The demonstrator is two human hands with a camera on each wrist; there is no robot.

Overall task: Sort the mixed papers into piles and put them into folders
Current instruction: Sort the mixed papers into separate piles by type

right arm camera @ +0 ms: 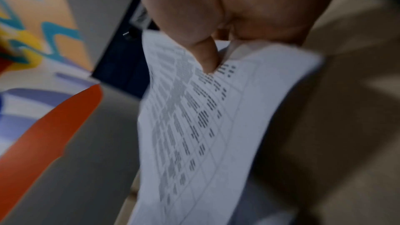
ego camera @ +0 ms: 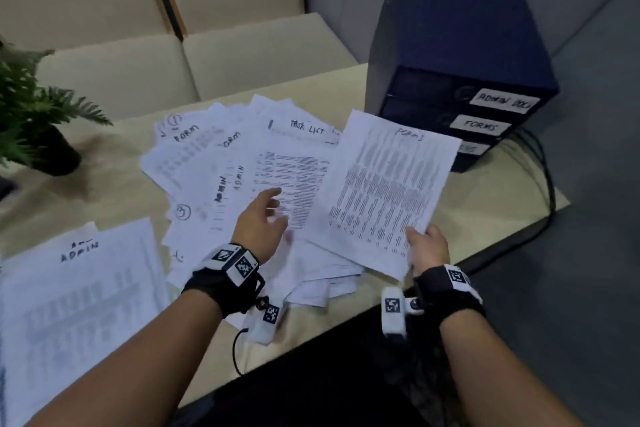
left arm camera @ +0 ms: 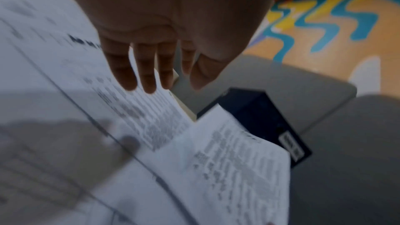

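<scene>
As the right hand [ego camera: 427, 246] pinches the FORMS sheet [ego camera: 384, 191], the FORMS drawer [ego camera: 481, 125] lies just beyond its far edge, farther from the relaxed left hand [ego camera: 261, 222].

The left hand [ego camera: 263, 222] and right hand [ego camera: 427, 246] are bare, as are both forearms; each wrist carries a broad black strap; the left strap [ego camera: 221, 288] is topped by a white box [ego camera: 232, 262] whose faces show black-and-white square markers; a second white module [ego camera: 266, 319] with one such marker sits under that wrist, and a thin black cable [ego camera: 237, 354] loops from it; the right strap [ego camera: 446, 295] bears a white marker block [ego camera: 459, 277] on its outer side and a rounded white module [ego camera: 393, 310] with a marker on its inner side; dark clothing [ego camera: 329, 374] covers the lap.
</scene>
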